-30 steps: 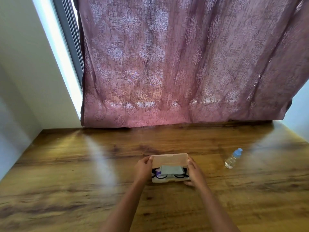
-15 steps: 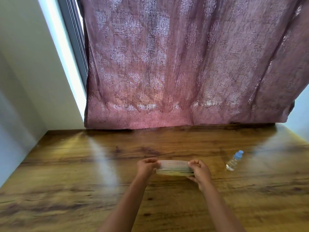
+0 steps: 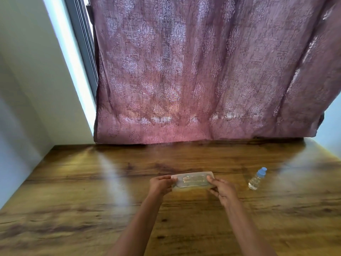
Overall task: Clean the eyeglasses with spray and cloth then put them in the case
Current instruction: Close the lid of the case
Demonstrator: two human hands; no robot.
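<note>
The closed case (image 3: 191,182) lies lengthwise nine-to-three on the desk (image 3: 73,200); left hand (image 3: 160,185) and right hand (image 3: 222,191) pinch its ends.

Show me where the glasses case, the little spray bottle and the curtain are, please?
glasses case (image 3: 192,181): head view, middle of its closed lid.
spray bottle (image 3: 255,182): head view, clear body below the blue cap.
curtain (image 3: 203,80): head view, centre of the patterned fabric.

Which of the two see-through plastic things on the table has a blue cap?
The small spray bottle, standing alone right of the hands. The flat case, held at both ends, has no cap.
</note>
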